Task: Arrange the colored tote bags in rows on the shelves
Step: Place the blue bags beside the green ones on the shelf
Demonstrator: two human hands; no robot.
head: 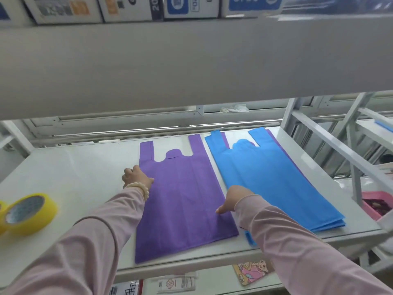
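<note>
On the white shelf in front of me, seen from my head camera, the purple tote bag lies flat, handles pointing to the back and bottom edge near the front lip. Just beside it on the right lies the stack of blue tote bags, turned the same way, with a strip of purple showing under its far edge. A narrow gap of shelf keeps the two apart, which I judge is what makes them read as a row.

My left hand, with a bead bracelet at the wrist, sits at the purple bag's left edge, fingers curled round it and thumb laid on the cloth, so I can tug that side straight. My right hand rests on the bag's right edge with the thumb stretched out flat on the purple. Its fingers are hidden behind the back of the hand, so I cannot tell whether they are spread or pinching. Holding both sides lets me square the bag with the blue stack.

Well off to the left stands a roll of yellow tape.
</note>
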